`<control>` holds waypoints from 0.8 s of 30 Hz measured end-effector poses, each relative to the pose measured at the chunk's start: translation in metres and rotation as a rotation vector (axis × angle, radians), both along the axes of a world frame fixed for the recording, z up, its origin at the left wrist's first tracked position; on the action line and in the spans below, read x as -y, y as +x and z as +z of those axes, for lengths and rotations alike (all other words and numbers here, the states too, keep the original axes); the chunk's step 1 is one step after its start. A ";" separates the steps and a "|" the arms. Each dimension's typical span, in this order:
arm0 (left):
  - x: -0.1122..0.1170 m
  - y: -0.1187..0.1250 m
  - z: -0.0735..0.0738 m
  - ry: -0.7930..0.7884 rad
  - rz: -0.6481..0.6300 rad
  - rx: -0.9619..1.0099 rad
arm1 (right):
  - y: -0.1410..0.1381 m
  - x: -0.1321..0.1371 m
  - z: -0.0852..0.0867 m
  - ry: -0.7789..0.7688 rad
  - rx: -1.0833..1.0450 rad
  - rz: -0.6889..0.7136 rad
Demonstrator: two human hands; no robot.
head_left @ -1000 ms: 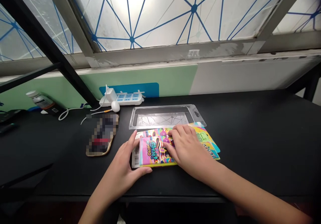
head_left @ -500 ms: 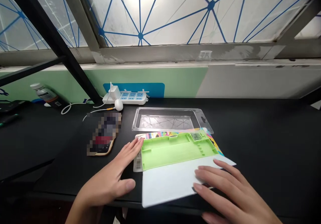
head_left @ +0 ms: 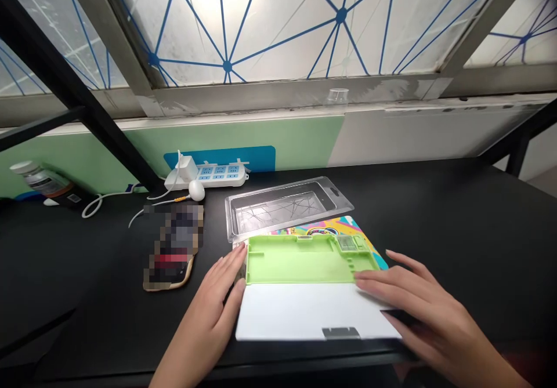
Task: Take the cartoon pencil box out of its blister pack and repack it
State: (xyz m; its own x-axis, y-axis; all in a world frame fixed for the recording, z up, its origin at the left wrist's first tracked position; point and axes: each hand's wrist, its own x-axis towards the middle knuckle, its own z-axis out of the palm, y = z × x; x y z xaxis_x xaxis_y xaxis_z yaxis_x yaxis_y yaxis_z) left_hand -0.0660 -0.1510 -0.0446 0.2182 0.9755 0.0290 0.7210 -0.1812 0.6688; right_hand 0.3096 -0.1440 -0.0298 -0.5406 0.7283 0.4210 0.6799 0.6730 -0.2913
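A flat light-green pencil case [head_left: 300,260] lies opened, with small molded compartments along its right side. Its white lid [head_left: 300,312] is folded down toward me and bears a grey rectangular patch near its front edge. My left hand [head_left: 213,301] rests along the left side of the case, fingers stretched and touching its edge. My right hand [head_left: 418,301] has its fingers extended over the right side of the lid and the case's lower right corner; its thumb is low beside the lid's edge. A colorful printed card [head_left: 343,225] shows beneath the case.
A clear plastic blister tray [head_left: 282,205] lies behind the case. To the left are a phone [head_left: 174,251] with a blurred screen, a white power strip [head_left: 221,174] with a charger and cable, and a bottle [head_left: 43,182]. A black frame bar [head_left: 104,127] rises at the left.
The case and lid have straightened square to me, and the grey patch has come into view. The blister tray has tilted, its right end farther back. My right hand has moved onto the right edge.
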 end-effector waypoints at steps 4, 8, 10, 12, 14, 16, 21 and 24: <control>0.003 -0.003 -0.004 -0.005 0.033 0.022 | -0.004 -0.011 0.000 -0.076 -0.179 -0.235; 0.003 -0.001 -0.003 0.014 0.045 0.051 | 0.001 -0.019 -0.014 -0.179 -0.217 -0.471; 0.001 0.000 0.000 0.077 0.032 0.017 | 0.005 -0.018 -0.023 -0.248 -0.169 -0.482; 0.000 0.001 0.001 0.174 -0.002 -0.023 | 0.007 -0.015 -0.032 -0.228 -0.133 -0.456; 0.000 0.002 0.001 0.275 -0.030 -0.018 | 0.007 -0.010 -0.035 -0.133 -0.116 -0.410; 0.001 0.003 0.002 0.370 -0.003 0.018 | 0.006 -0.007 -0.031 -0.045 -0.122 -0.382; -0.009 0.009 0.021 0.497 0.088 0.056 | 0.003 -0.033 0.011 -0.007 -0.193 -0.363; -0.035 0.015 0.044 0.443 0.074 -0.087 | -0.002 -0.082 0.032 -0.018 -0.214 -0.300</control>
State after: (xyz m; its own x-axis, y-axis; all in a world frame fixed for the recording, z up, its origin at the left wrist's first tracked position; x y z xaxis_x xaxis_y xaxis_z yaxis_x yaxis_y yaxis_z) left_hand -0.0510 -0.1158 -0.0005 0.1682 0.8864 0.4312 0.7930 -0.3815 0.4750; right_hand 0.3073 -0.0623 0.0019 -0.2032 0.8495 0.4869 0.7684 0.4465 -0.4585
